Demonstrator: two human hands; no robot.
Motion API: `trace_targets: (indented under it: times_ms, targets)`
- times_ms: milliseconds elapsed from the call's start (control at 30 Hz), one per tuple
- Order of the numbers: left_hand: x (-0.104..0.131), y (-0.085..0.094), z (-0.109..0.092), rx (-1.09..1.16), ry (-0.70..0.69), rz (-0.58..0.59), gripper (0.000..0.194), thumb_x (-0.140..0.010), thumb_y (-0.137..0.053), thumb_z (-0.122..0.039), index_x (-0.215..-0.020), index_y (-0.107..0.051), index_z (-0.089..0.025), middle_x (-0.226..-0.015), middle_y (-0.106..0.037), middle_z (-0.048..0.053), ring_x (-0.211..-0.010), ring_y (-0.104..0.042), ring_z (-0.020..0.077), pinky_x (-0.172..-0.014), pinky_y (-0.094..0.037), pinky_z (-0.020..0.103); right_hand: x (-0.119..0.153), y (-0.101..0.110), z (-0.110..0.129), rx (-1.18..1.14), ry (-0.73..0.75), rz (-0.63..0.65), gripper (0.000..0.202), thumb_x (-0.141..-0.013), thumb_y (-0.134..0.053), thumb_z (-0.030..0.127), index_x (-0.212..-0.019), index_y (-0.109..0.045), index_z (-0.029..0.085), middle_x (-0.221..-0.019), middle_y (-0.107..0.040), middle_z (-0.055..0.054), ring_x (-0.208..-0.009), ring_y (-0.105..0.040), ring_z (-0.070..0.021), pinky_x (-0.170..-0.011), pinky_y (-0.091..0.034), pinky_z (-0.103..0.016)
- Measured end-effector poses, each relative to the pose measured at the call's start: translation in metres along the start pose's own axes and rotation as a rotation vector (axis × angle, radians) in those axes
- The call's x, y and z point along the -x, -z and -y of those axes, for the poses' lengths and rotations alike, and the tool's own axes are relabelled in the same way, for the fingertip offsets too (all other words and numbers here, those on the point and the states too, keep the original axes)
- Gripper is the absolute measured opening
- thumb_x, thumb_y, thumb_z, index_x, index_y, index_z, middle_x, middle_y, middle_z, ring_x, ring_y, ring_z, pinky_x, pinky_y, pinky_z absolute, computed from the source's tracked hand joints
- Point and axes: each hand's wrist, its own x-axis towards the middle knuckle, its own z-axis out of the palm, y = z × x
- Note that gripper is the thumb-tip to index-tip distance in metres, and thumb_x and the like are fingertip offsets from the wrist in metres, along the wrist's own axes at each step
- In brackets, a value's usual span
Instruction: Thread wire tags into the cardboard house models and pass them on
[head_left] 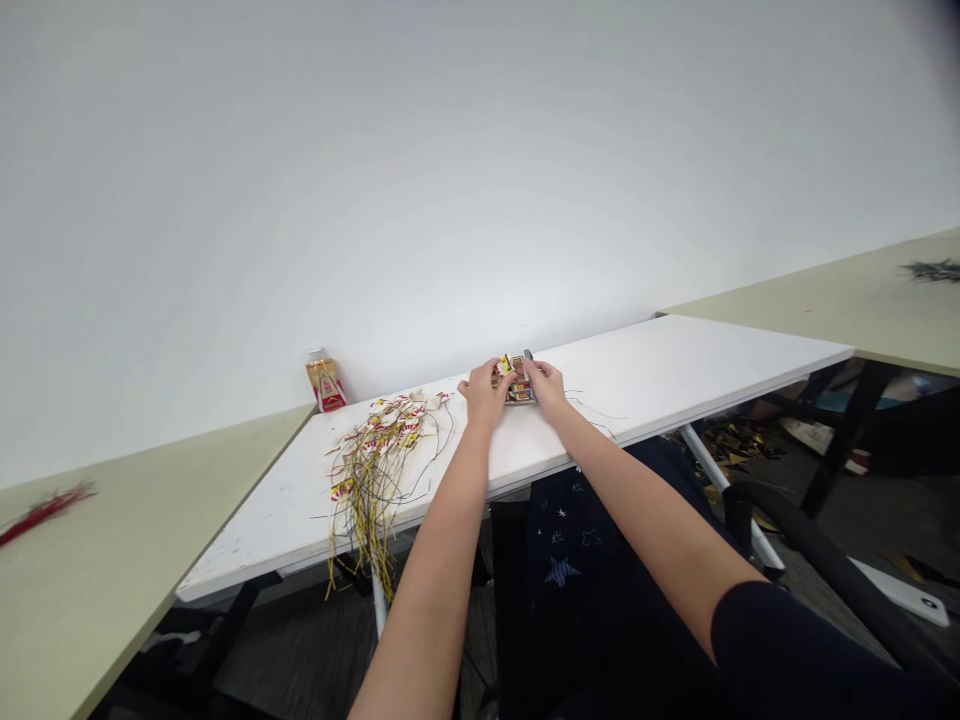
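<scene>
Near the back edge of the white table, my left hand (487, 388) has its fingers closed on the left side of a small patterned piece (517, 388) in brown, yellow and red. From the right, my right hand (546, 387) pinches the same piece near its upper right corner, by a narrow dark strip. Thin dark strands lie on the table just right of my right hand. To the left of my hands sits a tangled pile of red, white and yellow pieces (390, 425), with long yellow and dark strings hanging over the table's front edge.
A bottle (325, 382) with a red label stands by the wall behind the pile. Greenish tables adjoin on both sides; red strands (46, 510) lie on the left one, dark strands (934, 270) on the right. Below are table legs and gold scraps (739, 440).
</scene>
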Motion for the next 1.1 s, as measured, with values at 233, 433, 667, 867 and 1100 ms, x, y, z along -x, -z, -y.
trace_targets:
  times_ms: [233, 433, 667, 867, 1100]
  targets:
    - [-0.008, -0.008, 0.007, 0.439, 0.182, -0.169, 0.032, -0.085, -0.065, -0.044, -0.108, -0.066, -0.023, -0.102, -0.071, 0.005, -0.101, -0.064, 0.0218, -0.101, -0.039, 0.039, -0.005, 0.003, -0.005, 0.061, -0.002, -0.009, 0.051, -0.06, -0.079, 0.062, -0.083, -0.065, 0.019, -0.088, -0.075, -0.005, -0.074, -0.071, -0.0201, -0.067, -0.058, -0.032]
    - [-0.014, -0.013, 0.011, 0.882, 0.272, -0.23, 0.041, -0.076, -0.069, -0.052, -0.098, -0.064, -0.018, -0.097, -0.071, 0.008, -0.094, -0.066, 0.0214, -0.086, -0.051, 0.034, -0.006, 0.003, -0.006, 0.054, 0.005, 0.0, 0.049, -0.061, -0.079, 0.061, -0.083, -0.065, 0.019, -0.086, -0.075, -0.005, -0.073, -0.071, -0.0208, -0.065, -0.058, -0.032]
    - [-0.016, -0.008, 0.005, 1.05, 0.287, -0.232, 0.041, -0.07, -0.073, -0.056, -0.081, -0.061, -0.018, -0.088, -0.072, 0.008, -0.085, -0.067, 0.0214, -0.081, -0.053, 0.035, -0.003, 0.002, -0.002, 0.055, -0.018, 0.0, 0.047, -0.062, -0.079, 0.06, -0.082, -0.064, 0.02, -0.086, -0.075, -0.006, -0.072, -0.07, -0.0218, -0.063, -0.058, -0.034]
    - [-0.017, -0.008, 0.006, 1.088, 0.307, -0.242, 0.047, -0.066, -0.074, -0.055, -0.091, -0.06, -0.018, -0.095, -0.072, 0.011, -0.096, -0.068, 0.025, -0.088, -0.051, 0.039, -0.004, 0.002, -0.003, 0.04, -0.025, 0.007, 0.047, -0.062, -0.079, 0.06, -0.081, -0.063, 0.021, -0.087, -0.075, -0.006, -0.072, -0.07, -0.0217, -0.062, -0.058, -0.034]
    - [-0.011, -0.011, 0.007, 0.943, 0.212, -0.17, 0.044, -0.074, -0.072, -0.05, -0.103, -0.061, -0.019, -0.1, -0.071, 0.01, -0.102, -0.067, 0.0244, -0.089, -0.051, 0.036, -0.004, 0.002, -0.004, 0.057, 0.007, 0.006, 0.047, -0.062, -0.079, 0.061, -0.081, -0.064, 0.02, -0.087, -0.075, -0.006, -0.072, -0.07, -0.0205, -0.064, -0.058, -0.032]
